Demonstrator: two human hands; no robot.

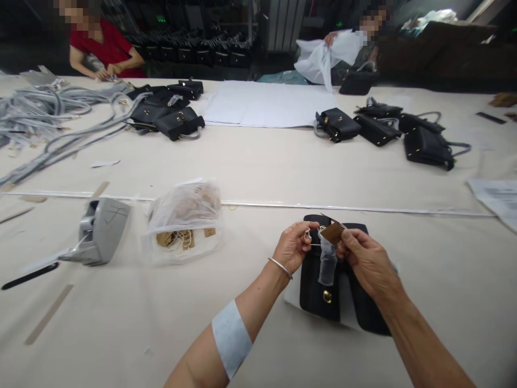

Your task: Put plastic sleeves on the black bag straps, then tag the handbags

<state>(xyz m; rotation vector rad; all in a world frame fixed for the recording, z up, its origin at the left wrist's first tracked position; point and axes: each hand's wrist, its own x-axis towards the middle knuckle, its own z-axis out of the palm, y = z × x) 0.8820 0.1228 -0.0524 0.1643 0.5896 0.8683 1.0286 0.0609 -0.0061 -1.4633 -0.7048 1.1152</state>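
A black bag (317,293) with a gold clasp lies in front of me at the lower right, beside another black leather part (365,302). Over its upper end, my left hand (294,245) pinches a thin white string. My right hand (365,261) grips a brown tag (333,233) between thumb and fingers, close to the left hand. Below the tag hangs a piece wrapped in translucent film (327,265), resting on the bag. The fingertips of the right hand are partly hidden behind the tag.
A clear plastic bag of tags (183,223) and a grey tape dispenser (107,229) stand to the left. Farther back lie black handbags (428,145), wrapped grey straps (60,102) and white sheets (269,102). Two people are across the table (258,167).
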